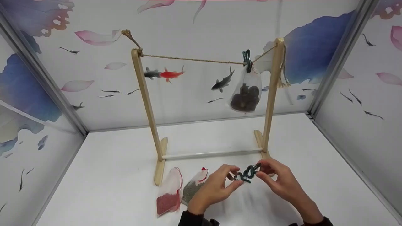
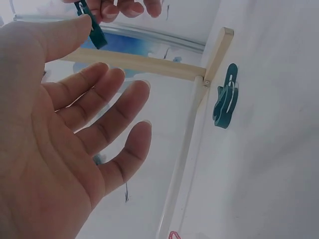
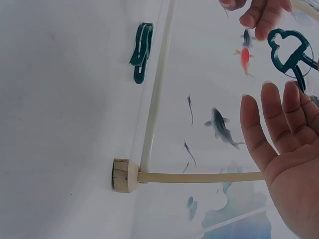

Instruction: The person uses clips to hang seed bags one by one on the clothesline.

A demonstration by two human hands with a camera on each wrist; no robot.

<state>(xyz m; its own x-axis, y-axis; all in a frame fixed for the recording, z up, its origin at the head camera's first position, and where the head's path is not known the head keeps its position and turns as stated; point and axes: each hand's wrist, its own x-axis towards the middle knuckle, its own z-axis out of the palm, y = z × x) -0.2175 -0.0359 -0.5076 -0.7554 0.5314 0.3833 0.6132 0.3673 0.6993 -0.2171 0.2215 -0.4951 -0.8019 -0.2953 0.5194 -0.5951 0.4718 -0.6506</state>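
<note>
Both hands meet low over the desk (image 1: 282, 201), sharing one dark green clip (image 1: 247, 173). The left hand (image 1: 216, 188) pinches one end between thumb and forefinger, its other fingers spread loosely; the right hand (image 1: 278, 180) pinches the other end, palm turned inward with fingers fairly straight. The clip is held just above the desk, between the two hands. This looks like the step of readying a clip; the next move would likely call for a firm one-handed squeeze to open it.

Just left of the left hand lie two small bags, one with grey-green filling (image 1: 194, 187) and one with red filling (image 1: 169, 196). A second green clip (image 2: 225, 96) lies on the desk near the rack's foot. Beyond the hands stands a wooden rack (image 1: 147, 103) with a string (image 1: 191, 59) across it, and up to the right a clip (image 1: 247, 60) pins a bag of dark balls (image 1: 245, 94) to the string.
</note>
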